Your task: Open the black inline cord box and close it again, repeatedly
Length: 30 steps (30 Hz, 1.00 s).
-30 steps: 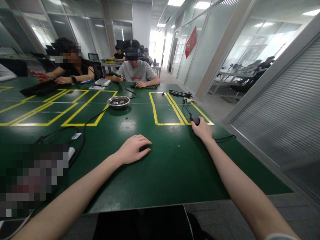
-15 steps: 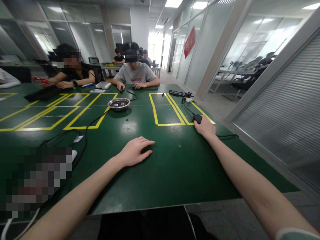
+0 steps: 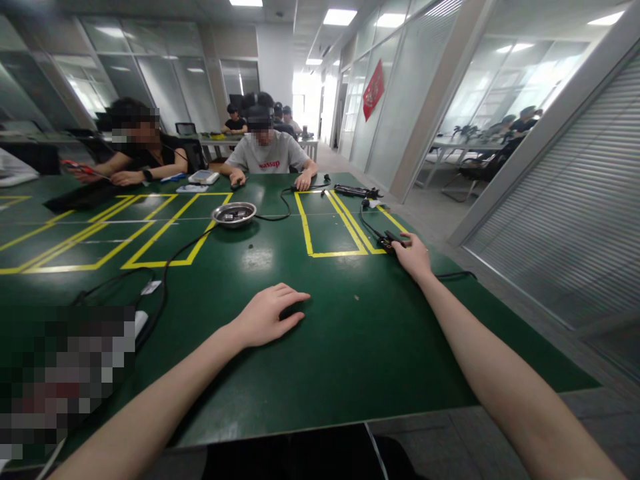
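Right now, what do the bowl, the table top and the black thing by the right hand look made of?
Bowl: shiny metal, probably steel, because its silvery rim gleams. 
Table top: smooth, glossy green, perhaps painted or plastic-coated, since bright reflections show. 
Black thing: maybe dull plastic, with hard-looking edges; too small to be sure.

The left arm (image 3: 153, 403) is bare and comes up from the bottom corner, leaning in toward the middle. The left hand (image 3: 265, 317) is flat, with its back up and nothing in it. Its thumb (image 3: 291, 325) sits apart from its fingers (image 3: 287, 293). The right arm (image 3: 500, 363) is bare too and reaches farther out. The right hand (image 3: 413, 257) bends in to the left, its fingertips partly hard to see.
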Each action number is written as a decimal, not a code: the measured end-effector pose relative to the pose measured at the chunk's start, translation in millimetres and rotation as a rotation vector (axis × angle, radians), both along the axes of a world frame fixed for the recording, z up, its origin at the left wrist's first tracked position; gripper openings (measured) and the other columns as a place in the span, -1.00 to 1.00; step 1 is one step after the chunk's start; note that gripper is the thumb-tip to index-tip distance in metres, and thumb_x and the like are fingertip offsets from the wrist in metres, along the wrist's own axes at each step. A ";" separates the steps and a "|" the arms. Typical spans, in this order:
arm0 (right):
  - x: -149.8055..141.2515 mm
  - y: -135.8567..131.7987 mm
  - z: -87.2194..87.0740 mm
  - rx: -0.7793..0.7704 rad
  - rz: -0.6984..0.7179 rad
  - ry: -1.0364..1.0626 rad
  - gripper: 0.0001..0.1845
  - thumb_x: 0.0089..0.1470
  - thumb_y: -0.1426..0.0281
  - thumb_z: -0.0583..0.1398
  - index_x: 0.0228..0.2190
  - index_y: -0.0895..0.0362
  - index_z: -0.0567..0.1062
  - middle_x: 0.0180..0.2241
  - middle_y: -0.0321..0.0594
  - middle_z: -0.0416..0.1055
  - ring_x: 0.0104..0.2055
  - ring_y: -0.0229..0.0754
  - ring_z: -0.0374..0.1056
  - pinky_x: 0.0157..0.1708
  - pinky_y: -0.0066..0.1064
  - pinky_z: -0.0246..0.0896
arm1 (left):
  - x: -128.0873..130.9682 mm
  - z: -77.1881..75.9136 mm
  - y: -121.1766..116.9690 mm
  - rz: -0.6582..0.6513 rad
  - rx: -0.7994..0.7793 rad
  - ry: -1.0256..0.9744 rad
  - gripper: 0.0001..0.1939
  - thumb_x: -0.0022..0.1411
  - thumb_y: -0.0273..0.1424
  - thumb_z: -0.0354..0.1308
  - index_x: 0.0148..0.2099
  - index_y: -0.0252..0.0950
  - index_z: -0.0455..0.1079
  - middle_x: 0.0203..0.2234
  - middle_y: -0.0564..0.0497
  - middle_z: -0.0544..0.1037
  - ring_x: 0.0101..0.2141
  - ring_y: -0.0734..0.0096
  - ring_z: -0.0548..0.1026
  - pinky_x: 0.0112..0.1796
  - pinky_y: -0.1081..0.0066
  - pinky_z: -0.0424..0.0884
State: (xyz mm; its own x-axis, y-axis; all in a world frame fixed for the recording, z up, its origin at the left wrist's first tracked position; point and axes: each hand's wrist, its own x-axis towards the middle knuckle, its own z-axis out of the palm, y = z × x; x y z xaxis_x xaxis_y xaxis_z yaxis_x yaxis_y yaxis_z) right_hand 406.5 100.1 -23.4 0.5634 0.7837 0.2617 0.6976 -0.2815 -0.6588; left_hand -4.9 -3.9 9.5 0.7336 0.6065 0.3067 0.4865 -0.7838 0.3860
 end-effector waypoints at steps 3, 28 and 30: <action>2.5 1.6 -1.5 -0.004 -0.027 0.031 -0.55 0.25 0.22 0.10 0.09 0.10 0.49 -0.15 -0.10 0.59 -0.27 -0.04 0.52 -0.15 -0.23 0.38 | 0.9 1.1 -1.1 -0.021 0.004 -0.006 -0.68 0.43 -0.33 0.14 0.18 -0.23 0.47 -0.04 -0.10 0.64 -0.01 0.18 0.56 0.03 0.19 0.50; -8.6 1.9 -2.5 0.075 -0.006 -0.234 -0.56 -0.08 0.15 0.32 -0.17 0.11 0.61 -0.17 -0.04 0.52 -0.13 0.10 0.45 -0.14 -0.15 0.38 | 0.3 1.9 -1.3 -0.028 0.003 0.002 -0.72 0.43 -0.34 0.15 0.12 -0.24 0.50 -0.03 -0.10 0.64 0.00 0.19 0.57 0.01 0.19 0.52; -10.4 0.5 -0.8 0.057 -0.017 -0.249 -0.55 -0.07 0.16 0.32 -0.14 0.11 0.57 -0.16 -0.05 0.51 -0.12 0.10 0.45 -0.15 -0.16 0.37 | 0.3 2.1 -1.5 -0.031 0.003 0.002 -0.72 0.43 -0.34 0.15 0.12 -0.24 0.51 -0.03 -0.10 0.64 0.00 0.19 0.56 0.01 0.20 0.52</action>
State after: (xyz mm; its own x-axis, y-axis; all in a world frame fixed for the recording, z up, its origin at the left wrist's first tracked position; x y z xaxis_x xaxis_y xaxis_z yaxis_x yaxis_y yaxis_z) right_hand 396.2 100.6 -24.2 0.4892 0.7545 0.4375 0.8356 -0.2619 -0.4828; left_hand -4.6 -5.4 11.6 0.7530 0.5822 0.3067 0.4625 -0.7998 0.3826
